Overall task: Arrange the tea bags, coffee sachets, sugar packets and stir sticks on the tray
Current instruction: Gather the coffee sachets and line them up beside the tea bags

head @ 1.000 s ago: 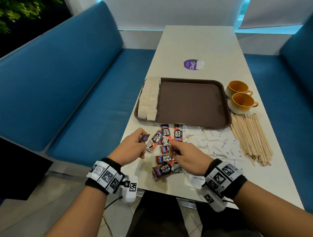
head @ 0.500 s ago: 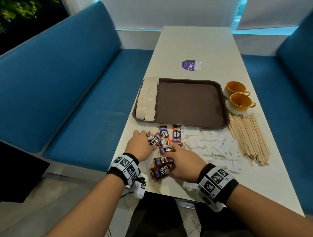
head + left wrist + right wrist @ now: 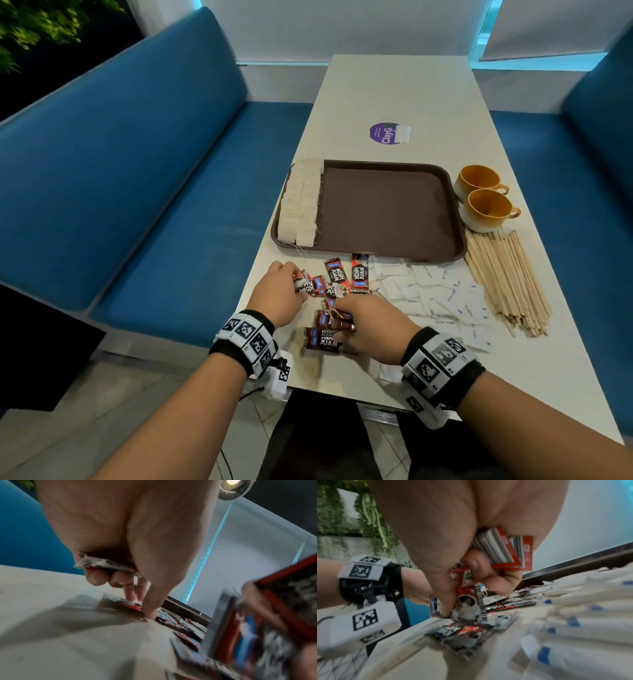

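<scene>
A brown tray [image 3: 383,212] lies mid-table with white tea bags [image 3: 301,202] in rows along its left edge. Red-and-black coffee sachets [image 3: 359,274] lie scattered on the table just before it. My left hand [image 3: 281,291] holds a sachet [image 3: 106,563] in its curled fingers while its thumb and forefinger reach onto another at the pile's left. My right hand [image 3: 373,322] grips several sachets [image 3: 501,550] in its palm and its fingertips [image 3: 447,604] pinch one more. White sugar packets [image 3: 442,298] and wooden stir sticks [image 3: 507,277] lie to the right.
Two orange cups [image 3: 486,202] stand right of the tray. A purple sticker [image 3: 387,133] marks the table beyond it. Blue benches [image 3: 137,192] flank the white table [image 3: 394,89]. The near table edge runs just under my wrists.
Both hands have moved forward from the near edge into the sachet pile. The left hand slid to the pile's left side and the right hand gathered more sachets.
</scene>
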`<state>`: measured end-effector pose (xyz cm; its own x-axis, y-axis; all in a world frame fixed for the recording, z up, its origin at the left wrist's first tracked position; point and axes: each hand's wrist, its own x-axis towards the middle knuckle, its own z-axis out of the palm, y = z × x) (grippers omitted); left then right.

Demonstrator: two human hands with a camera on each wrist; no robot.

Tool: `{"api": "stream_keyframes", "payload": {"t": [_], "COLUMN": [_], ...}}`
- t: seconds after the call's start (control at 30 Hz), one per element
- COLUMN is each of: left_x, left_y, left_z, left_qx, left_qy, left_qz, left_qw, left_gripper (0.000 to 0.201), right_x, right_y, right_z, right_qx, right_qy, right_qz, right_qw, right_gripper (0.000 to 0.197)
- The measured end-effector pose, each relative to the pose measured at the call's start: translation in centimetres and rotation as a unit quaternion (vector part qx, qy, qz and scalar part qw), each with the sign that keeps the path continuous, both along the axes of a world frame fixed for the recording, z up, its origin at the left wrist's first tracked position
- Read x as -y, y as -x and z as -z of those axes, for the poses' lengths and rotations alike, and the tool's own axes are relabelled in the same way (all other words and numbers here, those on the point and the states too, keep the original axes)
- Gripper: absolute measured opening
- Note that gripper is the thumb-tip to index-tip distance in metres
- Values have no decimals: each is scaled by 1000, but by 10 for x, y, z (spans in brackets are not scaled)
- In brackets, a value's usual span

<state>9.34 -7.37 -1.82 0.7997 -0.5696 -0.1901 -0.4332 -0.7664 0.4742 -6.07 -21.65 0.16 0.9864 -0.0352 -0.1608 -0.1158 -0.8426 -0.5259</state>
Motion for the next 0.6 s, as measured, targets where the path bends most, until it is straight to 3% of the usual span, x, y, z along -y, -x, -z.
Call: {"api": "stream_keyframes", "payload": {"t": [0.17, 0.27, 0.43, 0.5, 0.6], "left_x": [-3, -15, -39, -47, -57], "left_y": [-2, -1, 3, 5, 8], "left_z": [-6, -11, -14, -15, -14], "left_qx": [-15, -61, -92, -97, -177], "left_qy": [-42, -55, -57, -42, 42], "left_qz": [20, 50, 80, 67, 0], "left_qw": [999, 995, 991, 992, 983], "left_gripper": [42, 28, 25, 22, 14], "right_x": [15, 25, 39, 38, 36], "right_y": [9, 15, 28, 35, 44], "right_z": [-12, -16, -21, -25, -26], "right_qx": [59, 51, 23, 29, 25], "right_qy": [-135, -212, -290, -347, -403], "right_qz": [112, 186, 260, 273, 294], "right_qw": [983, 958, 921, 897, 866], "right_gripper": [18, 20, 2, 12, 30]}}
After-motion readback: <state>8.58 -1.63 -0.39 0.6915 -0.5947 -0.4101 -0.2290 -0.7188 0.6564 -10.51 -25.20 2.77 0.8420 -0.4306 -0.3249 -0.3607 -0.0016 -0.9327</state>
